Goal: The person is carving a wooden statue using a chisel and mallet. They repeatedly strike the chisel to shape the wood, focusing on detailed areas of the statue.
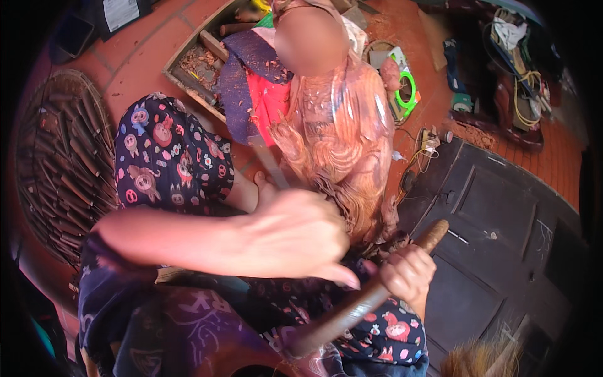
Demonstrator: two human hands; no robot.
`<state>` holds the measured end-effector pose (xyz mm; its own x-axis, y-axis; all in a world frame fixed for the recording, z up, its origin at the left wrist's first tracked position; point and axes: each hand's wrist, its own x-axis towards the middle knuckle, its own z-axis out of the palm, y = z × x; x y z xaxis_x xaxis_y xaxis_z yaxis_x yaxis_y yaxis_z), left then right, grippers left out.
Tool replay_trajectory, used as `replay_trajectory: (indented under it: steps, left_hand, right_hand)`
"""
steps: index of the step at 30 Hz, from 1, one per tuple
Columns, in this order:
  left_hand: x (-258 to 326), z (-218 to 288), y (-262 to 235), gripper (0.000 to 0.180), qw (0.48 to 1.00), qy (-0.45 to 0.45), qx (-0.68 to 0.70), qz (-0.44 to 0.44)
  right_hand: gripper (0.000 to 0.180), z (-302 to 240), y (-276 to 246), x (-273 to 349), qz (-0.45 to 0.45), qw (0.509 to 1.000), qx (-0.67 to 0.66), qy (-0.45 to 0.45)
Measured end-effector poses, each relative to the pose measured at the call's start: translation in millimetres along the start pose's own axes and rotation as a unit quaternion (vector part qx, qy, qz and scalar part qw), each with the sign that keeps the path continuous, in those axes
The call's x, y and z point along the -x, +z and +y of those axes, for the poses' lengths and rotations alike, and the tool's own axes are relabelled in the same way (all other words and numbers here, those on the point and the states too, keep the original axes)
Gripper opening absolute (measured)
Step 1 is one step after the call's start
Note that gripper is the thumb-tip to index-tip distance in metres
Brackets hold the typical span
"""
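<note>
A carved reddish-wood statue [339, 144] of a robed figure stands between my legs, tilted a little, with a raised hand on its left side. My left hand [295, 232], smeared by motion, is closed in front of its lower part. From that fist a flat pale blade of a chisel [269, 162] sticks up toward the far left; its handle is hidden in the fingers. Lower right, my right hand [408, 276] wraps around a dark, smooth wooden club [342, 319], whose thicker end reaches down over my lap.
A round basket [59, 78] packed with many wooden-handled tools sits at the left. Behind the statue is a wooden tray [188, 94] with chips and scraps, beside red cloth [267, 100]. A dark panelled board [490, 220] lies at right, near cables [427, 144] and a green-rimmed object [408, 94].
</note>
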<state>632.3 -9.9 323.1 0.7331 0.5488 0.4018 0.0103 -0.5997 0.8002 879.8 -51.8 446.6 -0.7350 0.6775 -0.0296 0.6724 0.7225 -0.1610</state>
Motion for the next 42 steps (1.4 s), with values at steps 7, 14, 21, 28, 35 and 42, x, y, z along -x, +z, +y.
replay_trajectory:
  steps: [7, 14, 21, 28, 35, 42]
  left_hand:
    - [139, 20, -37, 0.02, 0.917, -0.367, -0.026, 0.151]
    - [392, -4, -34, 0.033, 0.652, -0.663, -0.196, 0.312]
    - [582, -3, 11, 0.046, 0.518, -0.74, -0.281, 0.322]
    - [611, -3, 34, 0.041, 0.528, -0.73, -0.243, 0.359]
    - [621, -1, 35, 0.046, 0.503, -0.734, -0.266, 0.369]
    - [632, 8, 38, 0.048, 0.471, -0.762, -0.257, 0.362]
  right_hand:
    - [0.034, 3, 10, -6, -0.141, 0.988, -0.021, -0.063]
    - [0.032, -9, 16, -7, -0.178, 0.983, -0.002, -0.038]
    - [0.044, -25, 18, 4, -0.075, 0.996, -0.003, -0.047]
    - [0.034, -32, 12, 8, -0.189, 0.978, 0.09, 0.019]
    - [0.035, -35, 11, 10, -0.194, 0.977, 0.082, 0.024]
    - [0.038, -38, 23, -2, -0.174, 0.983, -0.033, 0.059]
